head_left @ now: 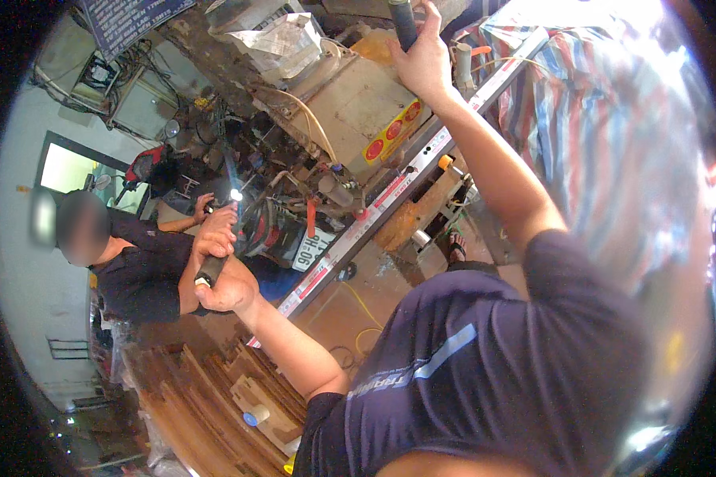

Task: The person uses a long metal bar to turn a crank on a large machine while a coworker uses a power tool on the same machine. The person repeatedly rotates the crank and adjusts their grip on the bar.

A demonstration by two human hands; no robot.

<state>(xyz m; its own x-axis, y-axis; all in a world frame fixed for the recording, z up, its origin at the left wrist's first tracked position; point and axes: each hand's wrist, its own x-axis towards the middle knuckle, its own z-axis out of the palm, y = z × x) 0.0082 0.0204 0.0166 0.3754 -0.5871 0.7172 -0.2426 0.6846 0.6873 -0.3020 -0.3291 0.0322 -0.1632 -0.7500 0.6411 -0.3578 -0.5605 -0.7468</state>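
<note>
My left hand (235, 288), reaching out to the left, is closed around a short dark handle (212, 269) with a pale end. Right beyond it are the hands (216, 230) of another person in a dark shirt; where their fingers and mine divide is hard to make out. At the top, my right hand (426, 70) grips a dark cylindrical handle (403, 24) that runs out of the picture. Between my hands stands a beige machine housing (350, 119) with round red stickers. A long metal rail (374, 205) with red and white markings crosses diagonally in front of it.
A striped tarp (581, 119) hangs at the right. Stacked brown boards (191, 397) lie at the lower left. Behind the rail is a motorbike's number plate (312, 246). A yellow cord (366, 306) trails over the tiled floor, near a foot (457, 245).
</note>
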